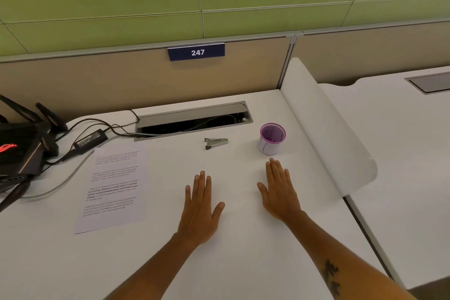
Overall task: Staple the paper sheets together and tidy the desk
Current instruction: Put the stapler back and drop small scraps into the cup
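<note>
Hands flat, grips released, left hand (200, 207), right hand (280, 192), bare desk (243, 263) around, stapler (216, 143) beyond, paper sheets (114, 185) left

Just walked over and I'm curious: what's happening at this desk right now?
Nothing is being handled yet. The person's left hand and right hand lie flat and empty on the white desk. The printed paper sheets lie to the left, near the cables and black router. The small stapler lies untouched ahead, with a purple-rimmed cup to its right.
</note>
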